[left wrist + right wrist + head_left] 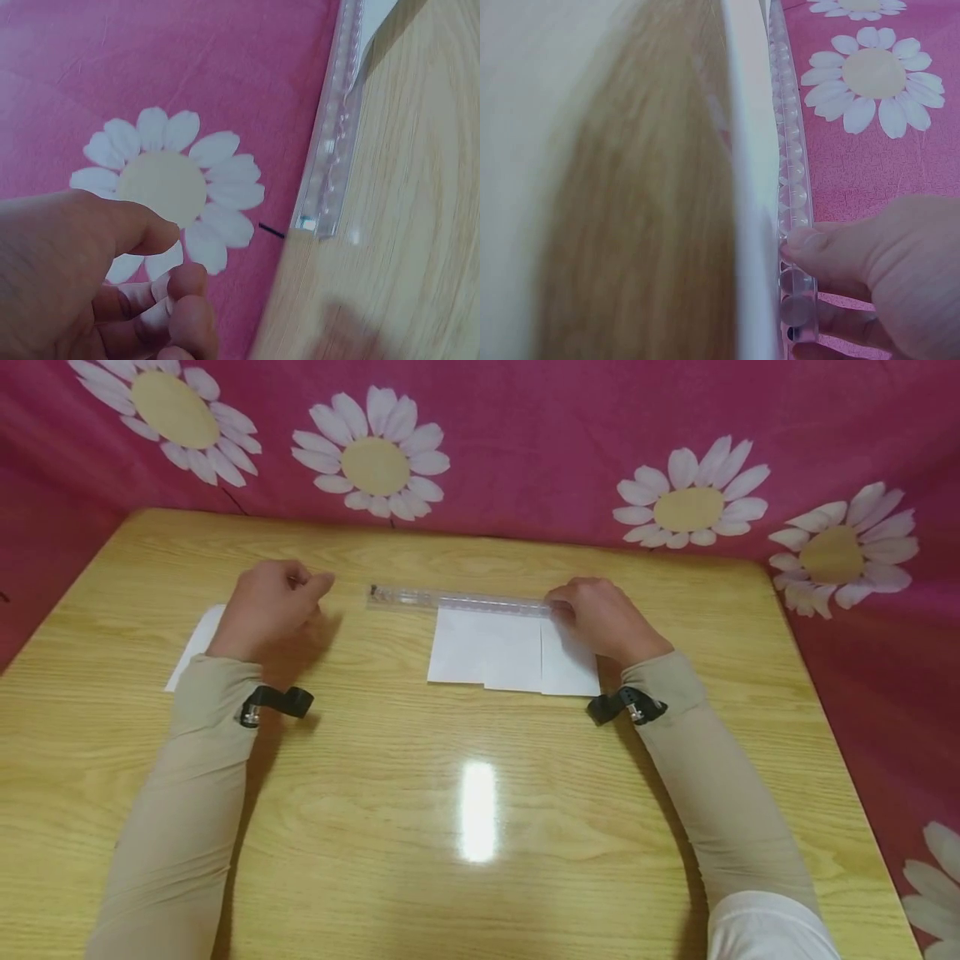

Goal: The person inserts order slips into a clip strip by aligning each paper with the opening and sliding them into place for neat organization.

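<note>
A long, narrow clear plastic strip (405,597) with a row of round, bead-like shapes lies across the far middle of the table. White paper pieces (487,647) extend from its near side, their lower edges uneven. At the strip's right end, my right hand (603,614) pinches it between thumb and fingers; the right wrist view shows the thumb on the clear strip (791,180). My left hand (270,602) hovers left of the strip, holding nothing. Its fingers are loosely curled, thumb apart from them in the left wrist view.
Another white paper piece (197,643) lies partly behind my left wrist. The wooden table (375,827) ends at a pink cloth (532,443) printed with large white daisies. Black straps hang from both wrists.
</note>
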The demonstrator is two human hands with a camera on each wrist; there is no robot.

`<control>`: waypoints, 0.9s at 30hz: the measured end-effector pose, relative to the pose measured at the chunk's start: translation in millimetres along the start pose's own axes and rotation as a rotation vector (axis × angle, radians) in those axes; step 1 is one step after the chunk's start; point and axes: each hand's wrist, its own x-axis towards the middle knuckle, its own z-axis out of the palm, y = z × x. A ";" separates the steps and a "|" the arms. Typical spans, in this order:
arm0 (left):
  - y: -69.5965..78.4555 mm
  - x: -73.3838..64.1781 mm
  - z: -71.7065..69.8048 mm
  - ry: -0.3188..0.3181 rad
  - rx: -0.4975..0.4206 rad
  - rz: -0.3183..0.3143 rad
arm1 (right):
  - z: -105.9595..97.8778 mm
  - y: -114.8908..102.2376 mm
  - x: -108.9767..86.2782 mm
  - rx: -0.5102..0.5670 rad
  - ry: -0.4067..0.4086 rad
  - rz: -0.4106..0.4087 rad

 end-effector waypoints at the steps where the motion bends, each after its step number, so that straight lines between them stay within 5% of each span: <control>1: -1.6 0.4 -0.6 0.005 -0.001 -0.002 | 0.3 0.3 0.0 -0.001 0.002 -0.003; 7: -13.2 0.9 -6.6 0.028 0.006 -0.017 | 2.0 0.5 0.7 -0.010 0.011 -0.021; 17: -34.8 0.1 -23.0 -0.035 0.023 -0.073 | 1.1 0.3 0.2 -0.007 0.021 -0.019; 27: -57.0 -0.2 -32.9 -0.005 0.037 -0.084 | 2.5 2.0 1.2 -0.020 0.036 -0.041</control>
